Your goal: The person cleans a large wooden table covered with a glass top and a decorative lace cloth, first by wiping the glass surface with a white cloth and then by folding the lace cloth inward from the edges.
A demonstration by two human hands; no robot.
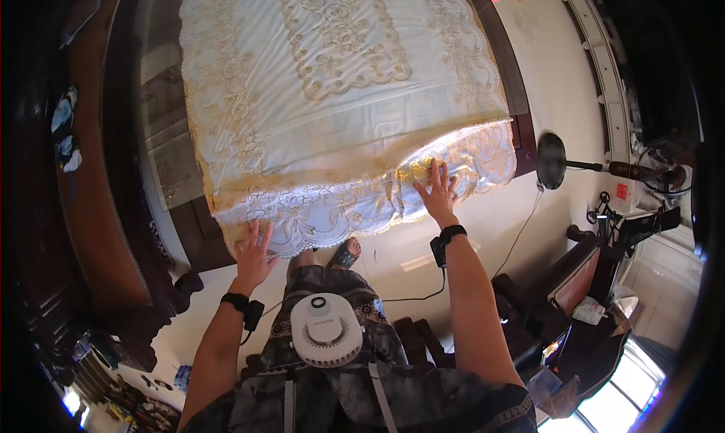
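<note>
A pale tablecloth (362,124) with gold flower and bow patterns and a scalloped edge lies over a dark wooden table (195,234). Its near end hangs down towards me and catches bright light. My left hand (254,257) rests against the cloth's near left corner, fingers spread. On the right, my right hand (439,195) touches the overhanging part near a gold bow, its fingers apart. Neither hand grips the fabric. The cloth shows creases along the table's near edge and slanting wrinkles farther up.
A pedestal fan (628,169) with a round black base (551,157) stands to the right. Its cord (521,234) runs over the floor. A dark wooden bench (107,149) lines the left side. Carved wooden furniture (572,280) stands at lower right. A white portable fan (327,330) hangs at my waist.
</note>
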